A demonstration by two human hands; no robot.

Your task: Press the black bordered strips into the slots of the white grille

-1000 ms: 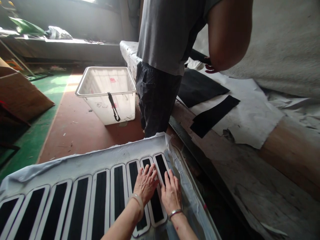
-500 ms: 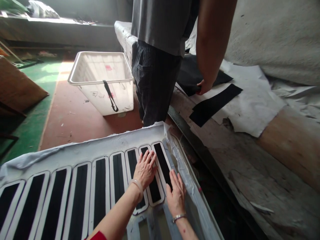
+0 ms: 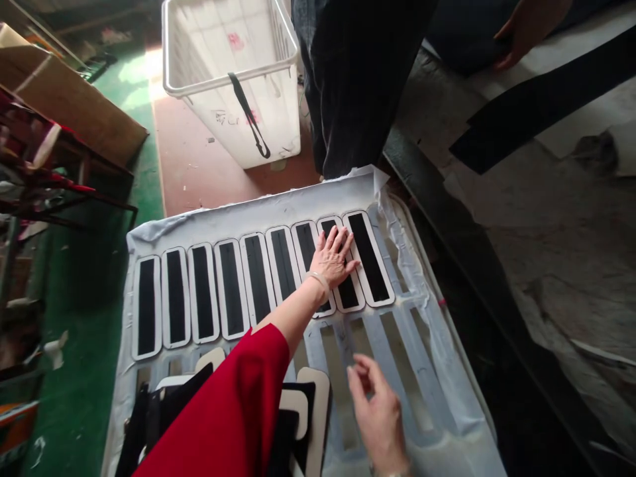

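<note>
My left hand [image 3: 334, 257] lies flat with fingers spread on one of the black strips with a white rounded border, second from the right end of the row. Beside it, the rightmost bordered strip [image 3: 370, 265] is in full view. The row rests on a slatted frame covered in pale cloth [image 3: 278, 207]. My right hand [image 3: 378, 411] hovers over the slats in the near part of the frame, fingers loosely curled and thumb apart, with nothing visible in it. Under my red sleeve, several loose white-edged black pieces [image 3: 318, 404] are piled, partly hidden.
A white plastic bin [image 3: 263, 126] with a black strap stands beyond the frame. Next to it is a co-worker's dark-trousered leg [image 3: 352, 86]; that person's hand [image 3: 531, 30] is over black material at upper right. A black strip [image 3: 536, 99] lies on the right-hand table.
My right hand has lifted off the rightmost strip and come back toward me. My left hand stays on its strip. The view has tilted down, bringing the loose pile into sight.
</note>
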